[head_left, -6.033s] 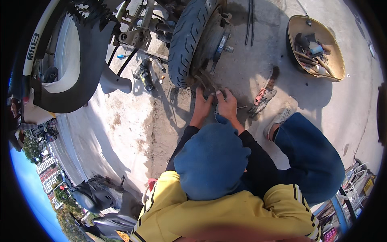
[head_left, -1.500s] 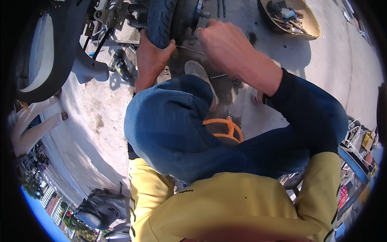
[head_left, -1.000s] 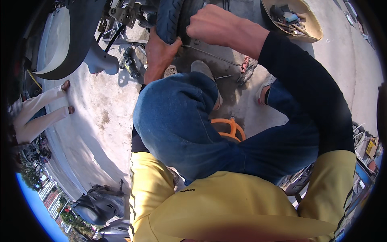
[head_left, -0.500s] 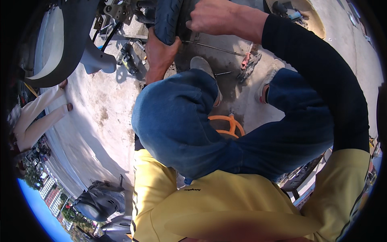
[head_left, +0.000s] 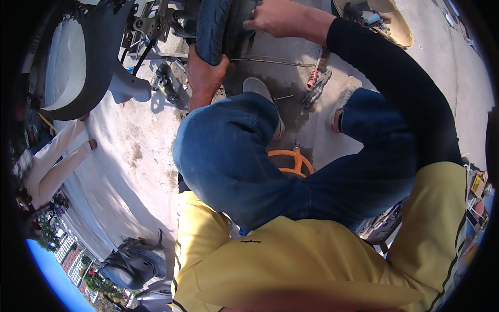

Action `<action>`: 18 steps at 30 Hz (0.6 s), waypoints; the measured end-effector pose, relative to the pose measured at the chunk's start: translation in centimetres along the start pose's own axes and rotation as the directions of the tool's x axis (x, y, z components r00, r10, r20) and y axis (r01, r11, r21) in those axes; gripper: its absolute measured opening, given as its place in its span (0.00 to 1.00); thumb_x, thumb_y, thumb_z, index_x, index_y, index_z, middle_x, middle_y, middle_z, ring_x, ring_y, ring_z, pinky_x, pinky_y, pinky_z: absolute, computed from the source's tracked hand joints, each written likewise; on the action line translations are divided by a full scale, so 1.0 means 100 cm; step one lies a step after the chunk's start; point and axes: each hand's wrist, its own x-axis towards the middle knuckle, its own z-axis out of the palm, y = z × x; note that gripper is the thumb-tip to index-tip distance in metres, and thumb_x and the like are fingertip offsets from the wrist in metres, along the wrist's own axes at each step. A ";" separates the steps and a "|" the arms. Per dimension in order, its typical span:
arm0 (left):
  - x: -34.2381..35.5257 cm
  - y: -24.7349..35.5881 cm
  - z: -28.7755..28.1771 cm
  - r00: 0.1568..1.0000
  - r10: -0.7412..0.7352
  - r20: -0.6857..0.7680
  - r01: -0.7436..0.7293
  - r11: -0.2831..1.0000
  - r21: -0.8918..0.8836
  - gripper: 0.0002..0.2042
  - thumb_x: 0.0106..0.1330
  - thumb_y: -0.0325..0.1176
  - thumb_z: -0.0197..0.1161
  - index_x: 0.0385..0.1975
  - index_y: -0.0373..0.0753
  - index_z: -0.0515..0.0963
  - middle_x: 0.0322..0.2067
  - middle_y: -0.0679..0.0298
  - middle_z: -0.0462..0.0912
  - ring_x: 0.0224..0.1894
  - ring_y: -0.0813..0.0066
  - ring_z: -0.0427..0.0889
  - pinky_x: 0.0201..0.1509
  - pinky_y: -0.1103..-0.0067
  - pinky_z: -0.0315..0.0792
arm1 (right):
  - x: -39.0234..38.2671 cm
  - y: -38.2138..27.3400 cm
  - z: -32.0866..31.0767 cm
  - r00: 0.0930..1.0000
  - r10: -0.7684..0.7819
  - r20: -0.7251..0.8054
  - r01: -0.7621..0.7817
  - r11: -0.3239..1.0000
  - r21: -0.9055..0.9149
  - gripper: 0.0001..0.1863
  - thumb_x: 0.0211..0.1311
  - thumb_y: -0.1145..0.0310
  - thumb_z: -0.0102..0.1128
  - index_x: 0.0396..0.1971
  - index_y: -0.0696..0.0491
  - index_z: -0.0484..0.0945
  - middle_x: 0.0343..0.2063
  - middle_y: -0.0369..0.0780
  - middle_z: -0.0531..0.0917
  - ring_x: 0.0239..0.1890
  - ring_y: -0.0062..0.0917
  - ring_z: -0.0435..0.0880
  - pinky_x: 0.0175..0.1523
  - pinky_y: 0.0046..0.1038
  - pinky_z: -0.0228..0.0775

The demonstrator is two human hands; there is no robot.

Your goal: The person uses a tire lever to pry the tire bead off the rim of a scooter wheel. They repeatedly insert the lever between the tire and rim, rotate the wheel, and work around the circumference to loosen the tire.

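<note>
My left hand [head_left: 205,78] grips the lower left side of the black tyre [head_left: 212,23] at the top of the view, fingers wrapped round it. Up at the wheel's right side is my right hand [head_left: 264,18], its fingers curled closed; whatever they hold is hidden. A long thin metal rod [head_left: 275,62] lies below the wheel, just right of my left hand. On the concrete to the right is a pink-and-grey tool [head_left: 312,80]. Left of my left hand lies a black-and-yellow power tool [head_left: 166,84].
Dark bodywork [head_left: 88,62] stands at upper left, a tub of tools [head_left: 400,34] at upper right. Someone in pale trousers [head_left: 62,166] is at far left. A dark scooter [head_left: 127,268] stands lower left; an orange ring-shaped object [head_left: 297,161] is between my legs.
Since six seconds ago my left hand has moved up onto the tyre and my right hand higher beside it. My legs now fill the middle; a person has appeared at left.
</note>
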 end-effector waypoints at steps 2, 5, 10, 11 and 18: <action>-0.002 -0.002 -0.007 0.999 -0.044 0.006 0.044 0.999 0.011 0.35 0.52 0.42 0.79 0.59 0.32 0.74 0.45 0.40 0.86 0.48 0.36 0.86 0.54 0.54 0.78 | -0.002 -0.015 -0.018 1.000 -0.017 -0.015 0.017 1.000 0.020 0.17 0.62 0.76 0.65 0.50 0.48 0.91 0.31 0.43 0.91 0.38 0.39 0.93 0.40 0.36 0.87; -0.001 -0.002 -0.006 0.999 -0.046 0.016 0.046 0.999 0.013 0.35 0.52 0.42 0.79 0.59 0.32 0.73 0.45 0.40 0.86 0.48 0.36 0.86 0.55 0.54 0.78 | -0.014 -0.018 -0.016 1.000 -0.001 -0.027 0.003 0.999 0.050 0.19 0.60 0.76 0.67 0.52 0.49 0.90 0.31 0.42 0.90 0.38 0.38 0.94 0.40 0.36 0.87; 0.001 -0.001 -0.004 1.000 -0.016 0.008 0.016 1.000 0.004 0.35 0.52 0.41 0.78 0.59 0.32 0.73 0.44 0.39 0.86 0.47 0.37 0.87 0.54 0.54 0.79 | 0.015 -0.022 -0.034 0.994 -0.041 0.104 0.036 0.998 0.047 0.17 0.60 0.76 0.66 0.50 0.52 0.89 0.29 0.43 0.90 0.37 0.38 0.93 0.39 0.36 0.87; 0.003 -0.001 -0.004 1.000 0.006 -0.009 -0.006 1.000 0.009 0.35 0.52 0.41 0.78 0.59 0.32 0.74 0.44 0.39 0.86 0.47 0.37 0.87 0.54 0.55 0.79 | 0.011 -0.024 -0.033 0.995 -0.022 0.100 0.015 0.998 0.061 0.17 0.60 0.76 0.66 0.50 0.52 0.89 0.30 0.43 0.90 0.37 0.38 0.93 0.38 0.36 0.87; -0.003 -0.004 -0.002 0.999 -0.051 -0.011 0.051 0.999 -0.016 0.33 0.52 0.42 0.79 0.55 0.33 0.76 0.43 0.43 0.87 0.47 0.41 0.88 0.52 0.59 0.78 | -0.060 -0.050 0.001 0.984 0.178 -0.021 -0.170 0.963 0.210 0.15 0.62 0.72 0.64 0.49 0.53 0.84 0.31 0.44 0.88 0.33 0.40 0.92 0.35 0.38 0.85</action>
